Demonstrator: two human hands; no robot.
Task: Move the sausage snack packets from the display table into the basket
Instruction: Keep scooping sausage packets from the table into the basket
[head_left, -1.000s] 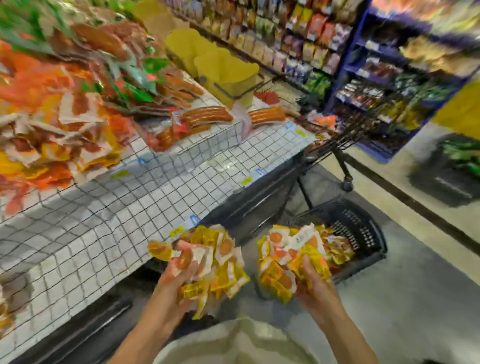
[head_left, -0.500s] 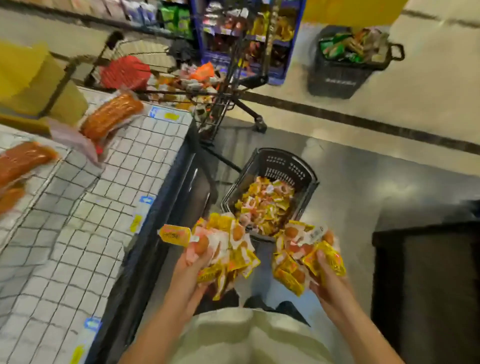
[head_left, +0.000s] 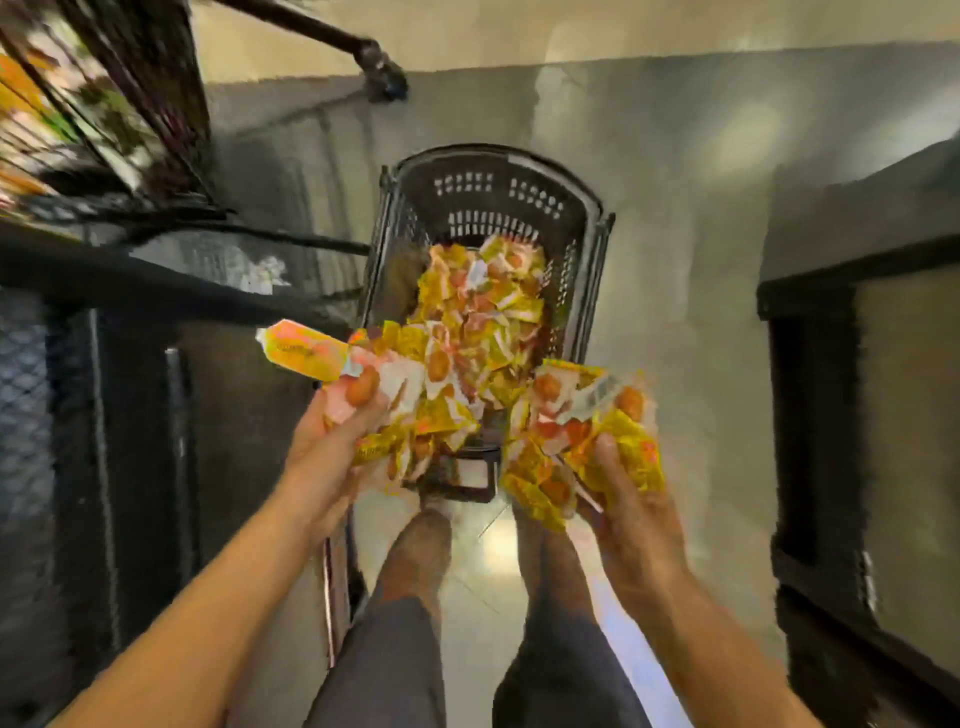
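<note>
Now that the view has swung from the table down onto the black perforated plastic basket (head_left: 493, 208) at twelve o'clock, left hand (head_left: 332, 457) and right hand (head_left: 631, 509) each clutch crinkly yellow-orange sausage snack packets (head_left: 410, 410) just short of its near rim, ready to drop.

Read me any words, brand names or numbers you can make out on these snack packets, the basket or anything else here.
None can be read.
Packets held in the left hand: printing on the orange packet is blurred.
Packets held in the right hand: a white label shows, too smeared to read.
Packets in the basket: print too small and blurred.
</note>
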